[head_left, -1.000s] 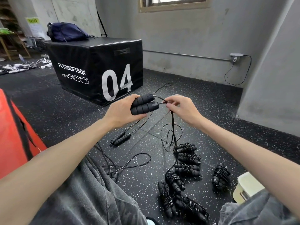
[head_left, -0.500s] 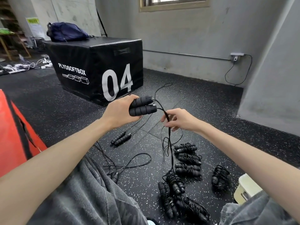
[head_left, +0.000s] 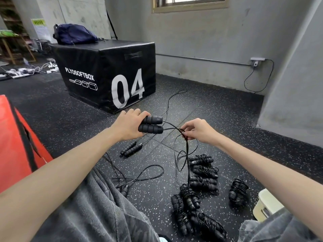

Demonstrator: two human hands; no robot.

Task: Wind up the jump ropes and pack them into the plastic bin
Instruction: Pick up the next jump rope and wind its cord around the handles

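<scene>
The left hand (head_left: 128, 125) is gripping two black foam jump-rope handles (head_left: 151, 124) side by side above the speckled black floor (head_left: 218, 119), while the right hand (head_left: 199, 131) is pinching their thin black cord (head_left: 187, 151) with curled fingers (head_left: 187, 135). Wound black rope bundles (head_left: 203, 170) are lying below.

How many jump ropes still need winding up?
Seven wound ropes lie on the floor, none binned yet. The left hand grips two handles while the right hand pinches their cord. Two unwound ropes wait on the floor. The bin peeks in at right.
</scene>
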